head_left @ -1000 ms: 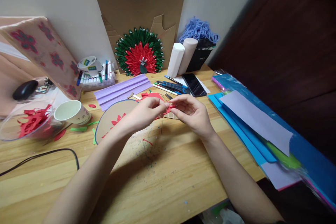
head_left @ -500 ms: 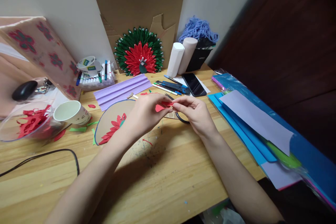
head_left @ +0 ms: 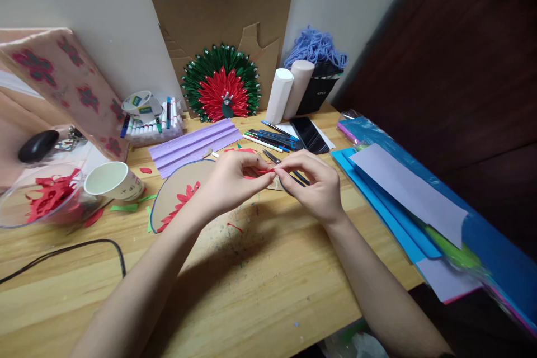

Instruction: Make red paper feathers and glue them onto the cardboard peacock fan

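Observation:
My left hand [head_left: 239, 182] and my right hand [head_left: 312, 184] meet above the table, fingertips almost touching. Between them they pinch a small piece of red paper [head_left: 265, 172], mostly covered by the fingers. Below and left lies a cardboard semicircle [head_left: 168, 190] edged in blue, with red paper petals [head_left: 182, 205] glued on it; my left hand hides its right part. Scissors [head_left: 272, 156] lie behind my right hand, their handles partly hidden. A thin red scrap [head_left: 235, 227] rests on the table in front.
A plastic bowl of red scraps [head_left: 50, 196] and a paper cup [head_left: 113, 180] stand at left. Purple crepe paper [head_left: 195, 147], pens [head_left: 268, 140] and a phone [head_left: 309, 135] lie behind. A red-and-green peacock [head_left: 224, 89] leans on cardboard. Blue sheets [head_left: 386, 207] lie at right.
My fingers have closed further over the red paper, so less of it shows. My right hand has turned slightly, and more of the scissors is visible.

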Motion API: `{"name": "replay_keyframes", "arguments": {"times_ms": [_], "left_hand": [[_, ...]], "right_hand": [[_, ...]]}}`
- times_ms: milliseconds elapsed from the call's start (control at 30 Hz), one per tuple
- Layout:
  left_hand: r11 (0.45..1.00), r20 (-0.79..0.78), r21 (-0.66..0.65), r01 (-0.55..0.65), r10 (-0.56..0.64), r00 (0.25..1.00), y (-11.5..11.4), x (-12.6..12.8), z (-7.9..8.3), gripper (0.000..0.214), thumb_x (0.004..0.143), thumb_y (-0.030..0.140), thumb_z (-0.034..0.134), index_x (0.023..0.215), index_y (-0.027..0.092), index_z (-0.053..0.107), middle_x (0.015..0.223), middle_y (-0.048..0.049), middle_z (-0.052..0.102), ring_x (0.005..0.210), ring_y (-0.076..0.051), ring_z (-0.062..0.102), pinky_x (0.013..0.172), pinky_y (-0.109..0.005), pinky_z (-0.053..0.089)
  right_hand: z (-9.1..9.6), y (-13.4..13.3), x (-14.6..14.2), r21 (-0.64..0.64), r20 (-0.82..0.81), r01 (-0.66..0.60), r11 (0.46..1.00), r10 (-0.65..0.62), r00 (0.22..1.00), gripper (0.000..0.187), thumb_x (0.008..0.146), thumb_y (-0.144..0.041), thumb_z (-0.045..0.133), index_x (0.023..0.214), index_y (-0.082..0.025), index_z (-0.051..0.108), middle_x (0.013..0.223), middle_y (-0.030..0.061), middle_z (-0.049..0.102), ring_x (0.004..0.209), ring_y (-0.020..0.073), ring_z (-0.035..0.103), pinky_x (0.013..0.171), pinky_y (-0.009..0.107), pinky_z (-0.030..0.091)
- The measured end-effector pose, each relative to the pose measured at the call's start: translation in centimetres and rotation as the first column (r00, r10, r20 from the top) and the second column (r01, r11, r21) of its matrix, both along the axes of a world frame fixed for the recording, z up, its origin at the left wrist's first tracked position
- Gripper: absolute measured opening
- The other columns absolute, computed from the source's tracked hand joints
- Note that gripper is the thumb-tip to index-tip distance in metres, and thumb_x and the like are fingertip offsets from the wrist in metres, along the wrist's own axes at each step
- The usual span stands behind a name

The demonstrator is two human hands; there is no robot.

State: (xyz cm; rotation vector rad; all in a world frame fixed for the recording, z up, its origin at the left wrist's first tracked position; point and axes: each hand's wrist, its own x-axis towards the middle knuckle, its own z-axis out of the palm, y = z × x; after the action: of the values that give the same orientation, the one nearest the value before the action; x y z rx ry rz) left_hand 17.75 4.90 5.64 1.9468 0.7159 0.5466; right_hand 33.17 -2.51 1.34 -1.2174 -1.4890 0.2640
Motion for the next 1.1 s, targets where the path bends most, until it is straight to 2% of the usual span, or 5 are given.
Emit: {"name": "replay_keyframes", "arguments": {"times_ms": [200,600,700,933,1100], "left_hand": [[0.974,0.001,-0.222,0.036,-0.037,0.999,-0.1,0.0,0.4,0.01,0.076,0.017,0.063,0.071,0.009,0.066,0.067,-0.0026,0.066,0.056,-0.007,0.054,0.051,-0.016,0.041],[0.971,-0.083,-0.234,0.045,-0.066,0.994,0.3,-0.1,0.2,0.013,0.074,0.018,0.058,0.065,0.011,0.062,0.058,0.0014,0.06,0.051,-0.006,0.049,0.049,-0.017,0.036],[0.97,-0.085,-0.235,0.056,-0.078,0.993,0.4,-0.2,0.1,0.013,0.076,0.02,0.056,0.067,0.012,0.063,0.062,0.0003,0.063,0.054,-0.006,0.051,0.052,-0.018,0.038],[0.959,-0.049,-0.275,0.075,-0.091,0.995,0.2,-0.3,0.4,0.009,0.075,0.017,0.058,0.07,0.011,0.063,0.065,-0.0002,0.063,0.057,-0.007,0.052,0.052,-0.017,0.038],[0.964,-0.055,-0.266,0.007,-0.022,0.998,-0.3,0.0,0.6,0.006,0.071,0.012,0.059,0.065,0.01,0.06,0.056,0.0037,0.055,0.048,-0.003,0.042,0.045,-0.015,0.032]], "right_hand": [[0.0,-0.1,0.4,0.055,0.109,-0.026,0.998,0.02,0.994,0.01,0.08,-0.015,0.063,0.087,-0.021,0.067,0.079,0.002,0.065,0.067,0.012,0.059,0.054,0.024,0.049],[-0.5,-0.3,0.6,0.267,0.491,-0.046,0.962,-0.095,0.866,0.018,0.08,-0.009,0.06,0.093,-0.021,0.062,0.079,0.0028,0.068,0.066,0.0125,0.063,0.06,0.024,0.052],[-0.3,-0.3,0.4,0.217,0.442,-0.028,0.976,-0.073,0.894,0.014,0.081,-0.011,0.059,0.089,-0.021,0.063,0.076,0.0014,0.068,0.062,0.0109,0.061,0.057,0.023,0.051],[-0.1,-0.2,-0.3,0.03,0.072,-0.024,0.999,0.021,0.997,0.009,0.078,-0.014,0.063,0.083,-0.021,0.065,0.078,0.0003,0.066,0.066,0.011,0.062,0.057,0.023,0.053],[-0.2,-0.2,-0.4,0.069,0.126,0.001,0.998,-0.01,0.992,0.011,0.077,-0.012,0.062,0.082,-0.022,0.064,0.077,-0.0005,0.065,0.068,0.0118,0.062,0.058,0.023,0.053]]}}
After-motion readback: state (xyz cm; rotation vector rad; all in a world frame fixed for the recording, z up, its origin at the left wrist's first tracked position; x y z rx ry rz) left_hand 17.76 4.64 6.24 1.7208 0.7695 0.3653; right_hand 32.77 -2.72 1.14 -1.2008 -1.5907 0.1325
